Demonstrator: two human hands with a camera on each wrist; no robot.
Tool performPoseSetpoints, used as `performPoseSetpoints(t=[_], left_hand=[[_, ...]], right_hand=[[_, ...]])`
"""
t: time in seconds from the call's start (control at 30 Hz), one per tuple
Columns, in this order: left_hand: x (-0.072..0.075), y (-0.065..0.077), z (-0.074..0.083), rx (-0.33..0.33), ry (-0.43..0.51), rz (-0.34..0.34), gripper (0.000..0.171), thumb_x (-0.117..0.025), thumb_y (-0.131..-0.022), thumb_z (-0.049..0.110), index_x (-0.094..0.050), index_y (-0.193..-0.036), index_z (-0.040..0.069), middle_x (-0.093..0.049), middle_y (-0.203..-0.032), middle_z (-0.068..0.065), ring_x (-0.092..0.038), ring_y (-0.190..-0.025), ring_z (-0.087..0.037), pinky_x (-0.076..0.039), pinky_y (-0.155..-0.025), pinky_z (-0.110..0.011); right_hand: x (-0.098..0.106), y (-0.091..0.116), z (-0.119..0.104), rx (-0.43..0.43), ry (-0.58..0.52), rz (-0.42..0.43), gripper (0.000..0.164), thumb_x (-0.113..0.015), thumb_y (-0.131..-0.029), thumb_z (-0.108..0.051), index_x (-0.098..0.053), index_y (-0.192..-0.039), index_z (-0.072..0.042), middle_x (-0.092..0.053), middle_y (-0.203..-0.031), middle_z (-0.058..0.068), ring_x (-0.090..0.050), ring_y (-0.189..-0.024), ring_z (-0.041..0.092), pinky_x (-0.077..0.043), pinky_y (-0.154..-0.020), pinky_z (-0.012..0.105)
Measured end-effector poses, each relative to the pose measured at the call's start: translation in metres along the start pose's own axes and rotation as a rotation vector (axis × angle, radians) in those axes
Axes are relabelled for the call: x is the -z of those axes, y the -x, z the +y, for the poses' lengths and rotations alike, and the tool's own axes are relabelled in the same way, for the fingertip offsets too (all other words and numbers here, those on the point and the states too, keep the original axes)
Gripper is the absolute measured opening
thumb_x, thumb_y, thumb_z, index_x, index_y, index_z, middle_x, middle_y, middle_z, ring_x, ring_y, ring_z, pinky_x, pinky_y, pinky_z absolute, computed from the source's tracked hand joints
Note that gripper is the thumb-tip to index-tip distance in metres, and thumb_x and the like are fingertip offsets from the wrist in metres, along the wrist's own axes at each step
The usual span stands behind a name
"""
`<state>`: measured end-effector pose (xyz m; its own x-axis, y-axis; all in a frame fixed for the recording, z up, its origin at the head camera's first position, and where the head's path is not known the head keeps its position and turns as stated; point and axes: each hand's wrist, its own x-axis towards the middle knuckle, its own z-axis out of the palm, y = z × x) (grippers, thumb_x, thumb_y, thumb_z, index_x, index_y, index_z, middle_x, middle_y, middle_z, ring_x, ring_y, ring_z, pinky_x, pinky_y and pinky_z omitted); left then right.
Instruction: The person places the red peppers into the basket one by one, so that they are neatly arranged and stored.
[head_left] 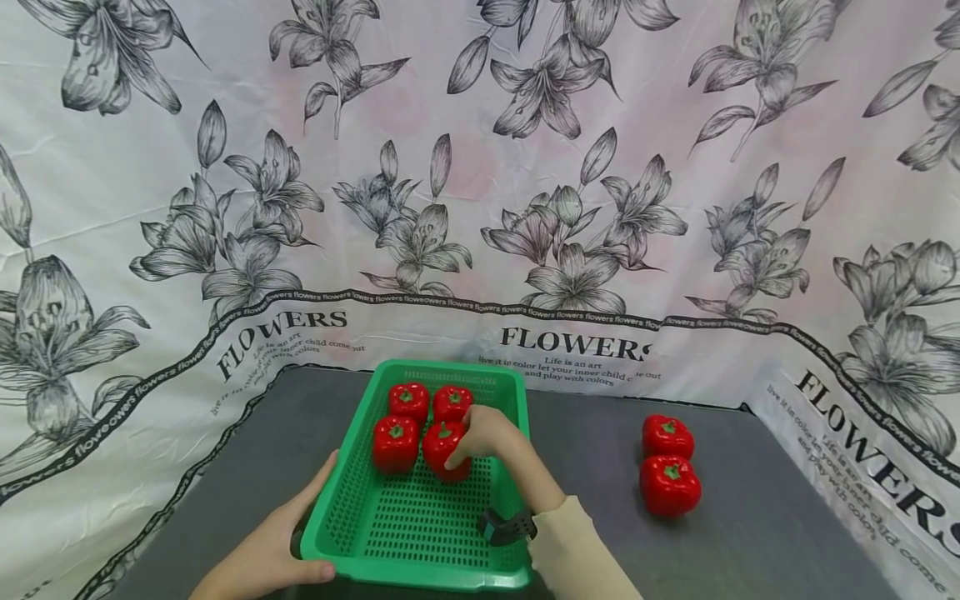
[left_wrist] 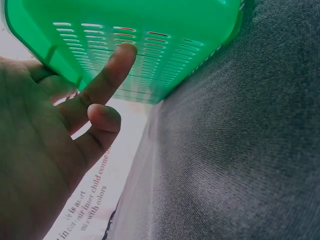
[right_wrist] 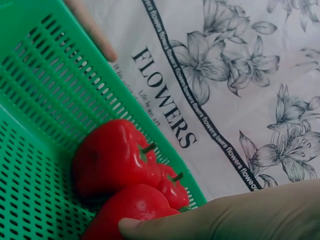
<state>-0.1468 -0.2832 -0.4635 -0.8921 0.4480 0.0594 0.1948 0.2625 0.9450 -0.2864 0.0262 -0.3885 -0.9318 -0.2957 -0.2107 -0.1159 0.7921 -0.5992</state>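
Note:
A green perforated plastic basket [head_left: 438, 575] rests on the dark table, tilted a little in the head view. My right hand [head_left: 486, 435] reaches inside it and grips a red bell pepper [head_left: 438, 450] from above. In the right wrist view the thumb [right_wrist: 150, 227] lies against that pepper's side. Beside it in the basket sit other red bell peppers: one to its left [head_left: 394, 446] and two behind [head_left: 408, 401] [head_left: 453, 401]. My left hand [head_left: 273, 537] is at the basket's near left corner, fingers along the outer wall. In the left wrist view those fingers look loosely extended.
Two more red bell peppers [head_left: 667, 436] [head_left: 670, 486] stand on the dark tabletop [head_left: 757, 517] to the right of the basket. A flower-printed cloth [head_left: 570, 350] hangs behind and along both sides. A dark band [head_left: 506, 527] is on my right wrist.

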Motion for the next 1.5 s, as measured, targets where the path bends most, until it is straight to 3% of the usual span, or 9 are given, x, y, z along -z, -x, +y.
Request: performPoseSetpoints(t=[0.33, 0.53, 0.6, 0.73, 0.83, 1.2, 1.37, 1.5], left_hand=[[0.000, 0.001, -0.001, 0.005, 0.025, -0.007, 0.114, -0.080, -0.097, 0.029, 0.005, -0.172, 0.033, -0.008, -0.175, -0.022, -0.052, -0.135, -0.005, -0.051, -0.100, -0.025], [0.001, 0.001, 0.000, -0.051, -0.028, 0.005, 0.113, -0.081, -0.097, 0.031, 0.004, -0.172, 0.028, -0.008, -0.175, -0.022, -0.045, -0.140, 0.000, -0.048, -0.102, -0.022], [0.001, 0.001, 0.001, -0.067, -0.023, 0.001, 0.113, -0.080, -0.097, 0.030, 0.003, -0.172, 0.029, -0.007, -0.176, -0.021, -0.044, -0.140, -0.001, -0.048, -0.102, -0.022], [0.001, 0.001, 0.001, -0.074, -0.026, 0.001, 0.112, -0.080, -0.097, 0.028, 0.003, -0.172, 0.030, -0.008, -0.175, -0.022, -0.046, -0.140, -0.003, -0.048, -0.102, -0.023], [0.001, 0.001, 0.001, -0.060, -0.046, 0.010, 0.113, -0.081, -0.096, 0.029, 0.003, -0.172, 0.029, -0.009, -0.175, -0.022, -0.045, -0.139, -0.001, -0.048, -0.102, -0.022], [0.000, 0.001, 0.002, 0.017, 0.001, -0.004, 0.115, -0.081, -0.096, 0.027, 0.005, -0.172, 0.029, -0.009, -0.175, -0.022, -0.050, -0.136, -0.004, -0.048, -0.101, -0.022], [0.001, 0.001, 0.001, 0.012, -0.023, 0.004, 0.115, -0.081, -0.096, 0.028, 0.005, -0.172, 0.030, -0.009, -0.176, -0.022, -0.049, -0.136, -0.003, -0.048, -0.102, -0.022], [0.001, 0.001, 0.000, 0.016, 0.010, -0.006, 0.114, -0.081, -0.097, 0.026, 0.005, -0.171, 0.031, -0.007, -0.176, -0.022, -0.051, -0.136, -0.004, -0.049, -0.101, -0.023]], right_hand=[[-0.005, 0.001, -0.004, -0.008, 0.111, -0.004, 0.066, -0.100, -0.071, -0.017, -0.062, -0.121, 0.003, -0.068, -0.107, 0.012, -0.065, -0.098, 0.029, -0.058, -0.085, 0.047], [-0.013, -0.001, -0.004, -0.024, 0.088, 0.033, 0.099, -0.099, -0.073, -0.021, -0.044, -0.149, 0.013, -0.066, -0.128, 0.024, -0.064, -0.118, 0.039, -0.056, -0.096, 0.052], [-0.015, -0.002, -0.003, -0.012, 0.074, 0.037, 0.094, -0.099, -0.074, -0.019, -0.047, -0.146, 0.013, -0.066, -0.126, 0.023, -0.065, -0.115, 0.038, -0.056, -0.095, 0.052], [-0.015, -0.005, -0.002, 0.043, 0.078, 0.028, 0.064, -0.098, -0.074, -0.017, -0.064, -0.125, 0.003, -0.071, -0.112, 0.013, -0.067, -0.102, 0.030, -0.057, -0.085, 0.048], [-0.014, -0.005, -0.002, 0.048, 0.093, 0.014, 0.052, -0.099, -0.073, -0.019, -0.070, -0.113, -0.003, -0.071, -0.105, 0.007, -0.066, -0.095, 0.025, -0.056, -0.080, 0.044], [-0.002, 0.006, -0.007, -0.014, 0.145, 0.033, 0.056, -0.101, -0.070, -0.023, -0.069, -0.109, 0.002, -0.070, -0.100, 0.010, -0.064, -0.089, 0.025, -0.056, -0.076, 0.043], [0.012, 0.016, -0.004, 0.008, 0.107, 0.044, 0.066, -0.096, -0.076, -0.027, -0.066, -0.123, 0.008, -0.071, -0.119, 0.018, -0.067, -0.106, 0.033, -0.058, -0.086, 0.049], [0.026, 0.027, 0.001, 0.059, 0.041, 0.070, 0.068, -0.092, -0.081, -0.029, -0.066, -0.132, 0.007, -0.069, -0.130, 0.020, -0.066, -0.114, 0.037, -0.058, -0.091, 0.052]])
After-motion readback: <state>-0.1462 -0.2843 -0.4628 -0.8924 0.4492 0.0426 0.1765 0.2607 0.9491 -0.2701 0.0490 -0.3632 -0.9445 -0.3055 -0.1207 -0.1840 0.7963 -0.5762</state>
